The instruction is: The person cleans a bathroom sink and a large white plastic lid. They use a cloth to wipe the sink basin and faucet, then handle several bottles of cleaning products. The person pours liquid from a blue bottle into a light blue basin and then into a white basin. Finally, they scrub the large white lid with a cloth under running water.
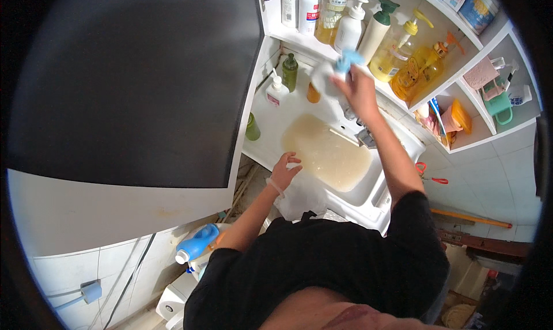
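Observation:
My right hand (359, 90) is raised over the back of the white sink. It is shut on a white bottle with a light-blue top (345, 64), blurred by motion, in front of the shelf. Cloudy, brownish water (330, 155) stands in the white sink basin (367, 191). At the basin's near left edge is my left hand (287, 171), fingers apart and nothing in it, a translucent plastic bag (302, 198) hanging from its wrist. A metal faucet (366, 138) sits at the basin's right. On the left part of the sink top are a white pump bottle (276, 90) and a dark green bottle (290, 73).
An open cabinet door (142, 209) fills the left. Shelves (453, 81) hold several pump bottles, cups and tubes above the sink. An amber bottle (313, 93) and a green bottle (252, 128) stand on the sink. Red-handled scissors (440, 181) hang at the right wall.

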Motion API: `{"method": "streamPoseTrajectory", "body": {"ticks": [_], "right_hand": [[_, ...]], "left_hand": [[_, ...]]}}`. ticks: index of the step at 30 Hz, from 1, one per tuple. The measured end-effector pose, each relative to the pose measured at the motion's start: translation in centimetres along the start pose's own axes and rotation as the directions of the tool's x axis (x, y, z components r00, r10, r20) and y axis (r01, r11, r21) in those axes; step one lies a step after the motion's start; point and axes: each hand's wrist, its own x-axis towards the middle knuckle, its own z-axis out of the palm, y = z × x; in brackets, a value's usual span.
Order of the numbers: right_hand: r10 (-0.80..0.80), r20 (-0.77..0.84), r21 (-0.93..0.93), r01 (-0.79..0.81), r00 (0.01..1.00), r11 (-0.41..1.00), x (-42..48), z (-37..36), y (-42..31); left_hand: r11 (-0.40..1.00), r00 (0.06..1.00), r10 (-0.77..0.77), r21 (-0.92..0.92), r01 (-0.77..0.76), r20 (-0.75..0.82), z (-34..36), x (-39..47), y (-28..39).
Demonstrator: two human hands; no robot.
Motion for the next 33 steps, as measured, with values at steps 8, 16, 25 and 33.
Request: {"method": "streamPoseTrajectory", "body": {"ticks": [8,16,25,33], "right_hand": [[-0.184,-0.123,-0.248,0.149,0.975,0.957,20.1,8.5,1.2],[-0.138,-0.018,-0.303,0.126,0.99,0.945,22.1,14.6,3.4],[-0.171,0.146,-0.495,0.222,0.974,0.84,22.0,12.9,1.4],[-0.048,0.036,-0.459,0.059,0.998,0.886,20.1,12.2,0.8]], "left_hand": [[0.993,0.995,-0.04,-0.112,0.029,-0.093,-3.3,-4.3,-2.5],[0.975,0.983,-0.05,-0.222,0.01,-0.175,-6.8,-7.9,-2.4],[0.948,0.961,-0.067,-0.318,-0.023,-0.269,-9.0,-9.6,0.2],[0.98,0.943,0.01,-0.186,-0.076,-0.332,-9.9,-11.0,3.1]]}}
